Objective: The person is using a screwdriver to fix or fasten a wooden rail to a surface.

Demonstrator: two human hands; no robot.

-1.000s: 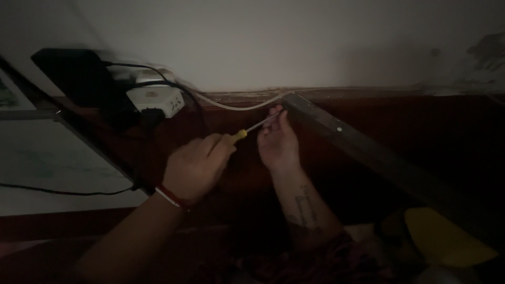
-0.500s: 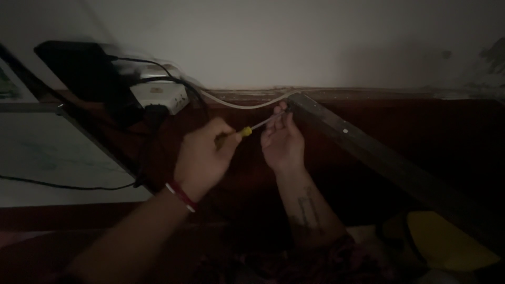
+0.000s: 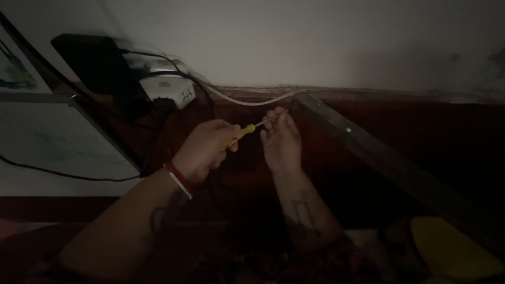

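Since the earlier frame, left hand (image 3: pixel 202 150) sits slightly lower, grip clamped on yellow-handled screwdriver (image 3: pixel 247 130). Shaft tip meets fingertips of right hand (image 3: pixel 281 139), fingers together at the tip, beside grey metal bar (image 3: pixel 368 150). Beyond: white cable (image 3: pixel 247 101), white power strip (image 3: pixel 168 90), black box (image 3: pixel 87 60). Red bracelet (image 3: pixel 179 179) on left wrist.

1. A dark reddish-brown surface (image 3: pixel 421 131) runs along the foot of the pale wall.
2. A white power strip (image 3: pixel 169 90) rests at its upper left, with black cables (image 3: pixel 205 100) trailing from it.
3. A grey metal bar (image 3: pixel 379 152) lies slanting across the right side.
4. A yellow object (image 3: pixel 452 252) sits at lower right.
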